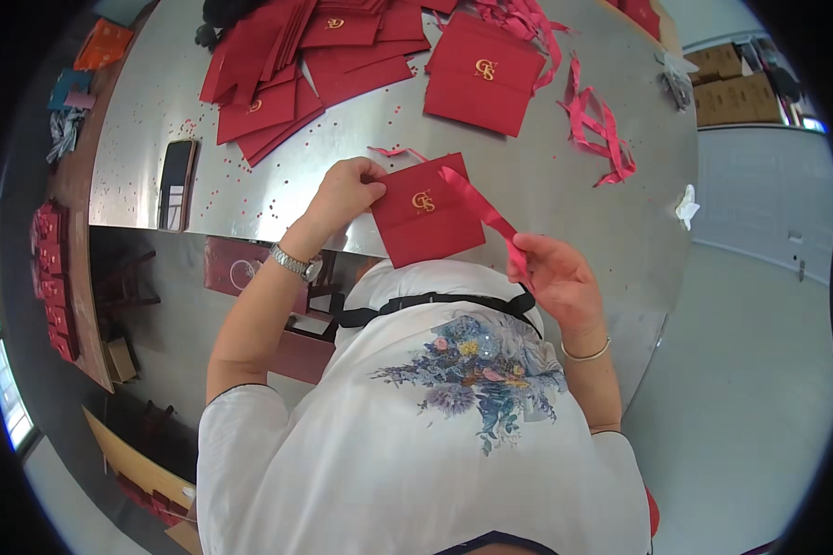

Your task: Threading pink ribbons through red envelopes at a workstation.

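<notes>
A flat red card envelope (423, 229) with a gold emblem is held at the table's near edge, in front of my body. My left hand (347, 192) pinches its left edge between thumb and fingers. From near its top edge a pink ribbon (479, 205) runs down to the right. My right hand (557, 276) grips the ribbon's end between thumb and fingers, apart from the envelope. Another short ribbon end (398, 152) sticks out at the envelope's upper left. Whether the ribbon passes through a hole cannot be made out.
On the metal table (342, 139) lie piled red envelopes (361, 69), a neat red stack (486, 79) and loose pink ribbons (594, 129). A phone (177, 185) rests at the left among small red paper dots. Red bundles (54, 277) line a side bench; cardboard boxes (736, 97) stand far right.
</notes>
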Demonstrator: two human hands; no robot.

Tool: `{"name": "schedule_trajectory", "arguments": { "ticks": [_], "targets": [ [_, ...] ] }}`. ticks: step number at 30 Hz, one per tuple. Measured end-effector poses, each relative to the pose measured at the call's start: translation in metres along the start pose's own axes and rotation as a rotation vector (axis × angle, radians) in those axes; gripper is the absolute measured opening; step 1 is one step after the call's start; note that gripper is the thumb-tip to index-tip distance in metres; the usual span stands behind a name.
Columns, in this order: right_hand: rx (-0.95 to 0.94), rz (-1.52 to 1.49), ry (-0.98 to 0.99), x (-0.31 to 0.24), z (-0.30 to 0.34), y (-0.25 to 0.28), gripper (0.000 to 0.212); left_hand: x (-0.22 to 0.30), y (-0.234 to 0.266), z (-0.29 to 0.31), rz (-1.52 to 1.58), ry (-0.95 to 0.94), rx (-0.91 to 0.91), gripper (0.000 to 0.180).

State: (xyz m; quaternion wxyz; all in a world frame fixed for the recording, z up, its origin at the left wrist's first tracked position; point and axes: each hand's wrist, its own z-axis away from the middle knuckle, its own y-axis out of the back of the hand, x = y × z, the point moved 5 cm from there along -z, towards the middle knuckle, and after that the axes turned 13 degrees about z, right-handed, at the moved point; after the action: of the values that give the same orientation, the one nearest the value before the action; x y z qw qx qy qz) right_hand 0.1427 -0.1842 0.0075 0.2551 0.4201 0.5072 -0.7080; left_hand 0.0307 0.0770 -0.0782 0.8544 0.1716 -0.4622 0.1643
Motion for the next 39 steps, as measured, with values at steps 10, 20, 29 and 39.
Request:
{"name": "schedule_trajectory", "arguments": {
  "ticks": [10, 20, 29, 39],
  "targets": [
    [0.185, 1.090, 0.404, -0.005, -0.051, -0.037, 0.006, -0.007, 0.001, -0.003, -0.052, -0.127, -0.002, 0.021],
    [0.177, 0.978, 0.011, 0.074, -0.109, -0.023, 0.016, -0.001, -0.004, 0.010, 0.266, -0.030, -0.156, 0.020],
    [0.265, 1.259, 0.077, 0.074, -0.123, -0.024, 0.020, -0.004, -0.013, 0.008, 0.410, 0.035, -0.050, 0.017],
    [0.209, 1.798, 0.227, 0.070, -0.129, -0.044, 0.020, 0.011, -0.012, 0.008, -0.121, -0.262, 0.062, 0.015]
  ]
}}
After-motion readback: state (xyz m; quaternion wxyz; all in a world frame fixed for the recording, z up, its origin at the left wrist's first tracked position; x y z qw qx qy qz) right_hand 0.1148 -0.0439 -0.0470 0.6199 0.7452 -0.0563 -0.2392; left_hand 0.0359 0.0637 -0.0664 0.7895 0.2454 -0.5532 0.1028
